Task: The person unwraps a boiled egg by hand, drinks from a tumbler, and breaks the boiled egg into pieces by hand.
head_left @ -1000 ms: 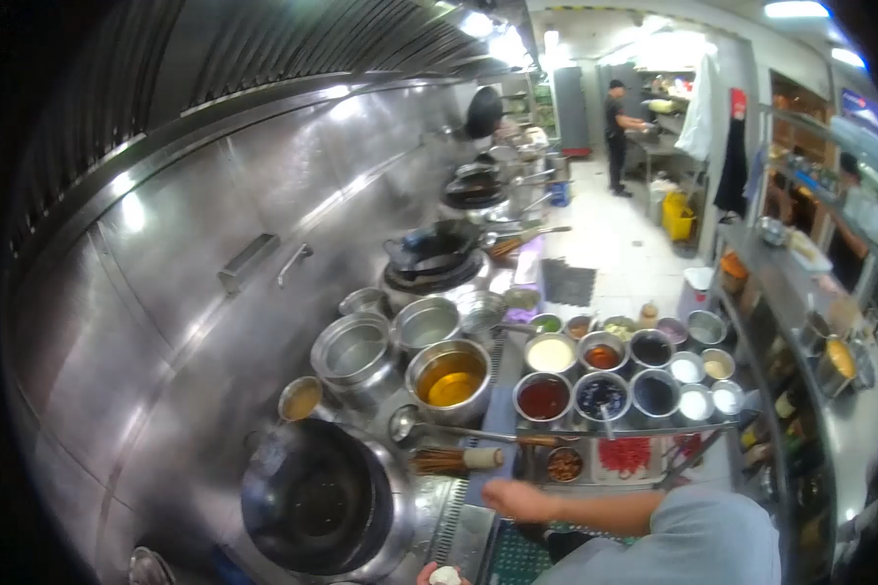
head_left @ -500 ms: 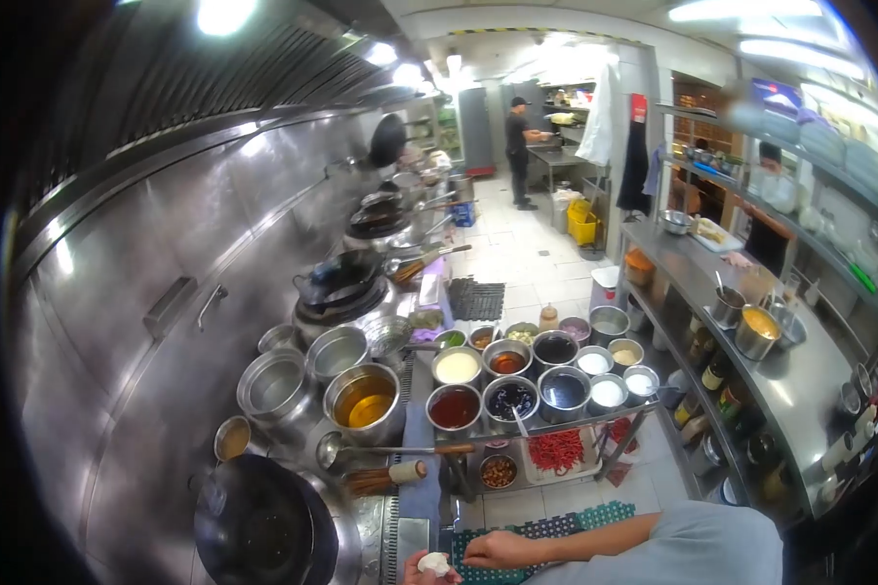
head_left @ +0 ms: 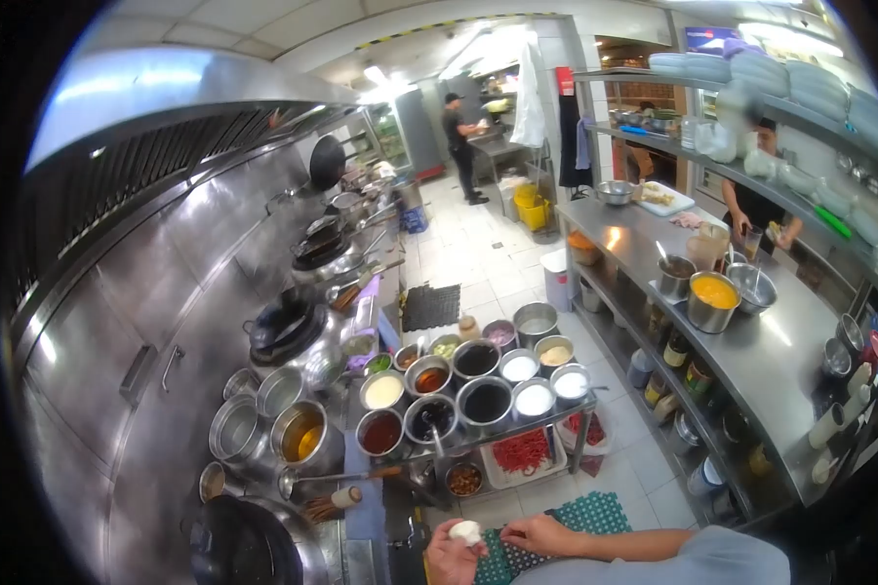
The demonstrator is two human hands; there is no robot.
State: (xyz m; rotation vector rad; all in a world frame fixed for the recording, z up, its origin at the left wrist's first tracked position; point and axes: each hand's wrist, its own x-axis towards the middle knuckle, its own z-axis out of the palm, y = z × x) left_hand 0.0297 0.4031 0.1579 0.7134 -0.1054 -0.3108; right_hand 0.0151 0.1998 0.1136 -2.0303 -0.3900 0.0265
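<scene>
Low in the view, my left hand (head_left: 449, 560) has its fingers closed around a small, smooth white lump (head_left: 465, 532), whose kind I cannot make out. Just to the right is my right hand (head_left: 541, 536), its fingers curled and pinched together a short way from the lump. Whatever those fingers may hold is hidden. Beneath both hands a green dotted mat (head_left: 605, 513) lies on the floor. Closest in front stands a metal trolley with pots of dark red sauce (head_left: 383, 432) and of dark liquid with a ladle (head_left: 432, 419).
Woks (head_left: 239, 546) and a pot of yellow oil (head_left: 302, 432) line the range on the left. A tray of red strips (head_left: 524, 458) sits below the trolley top. On the right counter stands a pot of orange liquid (head_left: 714, 300). Two people (head_left: 461, 146) work farther off.
My view has turned to the right, so the range and trolley have shifted left. My left hand with the white lump now shows more fully. My right hand stays beside it, fingers still curled.
</scene>
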